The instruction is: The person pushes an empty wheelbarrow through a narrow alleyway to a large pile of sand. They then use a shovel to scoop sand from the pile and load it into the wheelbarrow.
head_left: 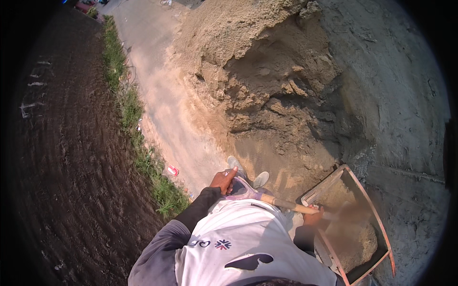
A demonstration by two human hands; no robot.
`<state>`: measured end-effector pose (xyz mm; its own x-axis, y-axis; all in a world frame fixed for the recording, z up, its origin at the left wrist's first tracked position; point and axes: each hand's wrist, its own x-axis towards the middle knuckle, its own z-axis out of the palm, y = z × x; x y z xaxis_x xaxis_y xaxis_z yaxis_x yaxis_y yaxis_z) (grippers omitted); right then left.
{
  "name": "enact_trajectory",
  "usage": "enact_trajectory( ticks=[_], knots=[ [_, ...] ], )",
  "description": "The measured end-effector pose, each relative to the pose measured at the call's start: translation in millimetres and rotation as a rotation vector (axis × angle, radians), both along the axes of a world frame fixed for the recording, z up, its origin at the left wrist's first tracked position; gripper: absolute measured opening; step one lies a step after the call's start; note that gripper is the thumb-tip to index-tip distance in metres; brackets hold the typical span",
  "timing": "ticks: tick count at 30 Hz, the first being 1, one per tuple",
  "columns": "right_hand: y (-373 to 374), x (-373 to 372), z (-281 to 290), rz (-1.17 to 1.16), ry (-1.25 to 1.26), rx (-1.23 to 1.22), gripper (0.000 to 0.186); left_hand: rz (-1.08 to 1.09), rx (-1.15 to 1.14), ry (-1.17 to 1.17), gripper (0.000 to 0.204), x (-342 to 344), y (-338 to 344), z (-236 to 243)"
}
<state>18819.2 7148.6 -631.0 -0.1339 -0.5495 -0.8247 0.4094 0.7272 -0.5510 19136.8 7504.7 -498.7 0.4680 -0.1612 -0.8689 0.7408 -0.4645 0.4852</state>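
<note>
A shovel (284, 203) with a wooden shaft lies level across the front of my body. My left hand (224, 180) is wrapped round its D-shaped grip at my waist, thumb on top. Lower on the shaft, my right hand (313, 217) grips it beside the rim of an open metal box (384, 231) with rusty reddish edges. The blade end is over the box and smeared by motion, so its outline does not show well. Sand (366, 245) lies inside the box, partly hidden behind the blur.
A large sand pile (281, 71), dug away on its near side, rises ahead of my shoes (260, 179). Concrete ground (400, 119) stretches to the right. Along the left run a pale path (157, 81), a grass strip (131, 112) and dark furrowed soil (71, 157). Red-and-white litter (172, 170) lies by the grass.
</note>
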Motion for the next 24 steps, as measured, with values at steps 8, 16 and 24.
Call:
enact_trajectory(
  ticks=[8, 16, 24],
  knots=[
    [-14, 152, 12, 0.356, -0.116, -0.072, 0.020, 0.364, -0.082, -0.017, 0.052, 30, 66, 8],
    [47, 334, 37, 0.625, -0.013, -0.017, 0.026, 0.755, -0.204, 0.061, 0.042, 34, 161, -9],
    [123, 461, 7, 0.927, -0.208, 0.137, 0.012, 1.169, -0.172, 0.009, 0.035, -9, 212, -20]
  ],
)
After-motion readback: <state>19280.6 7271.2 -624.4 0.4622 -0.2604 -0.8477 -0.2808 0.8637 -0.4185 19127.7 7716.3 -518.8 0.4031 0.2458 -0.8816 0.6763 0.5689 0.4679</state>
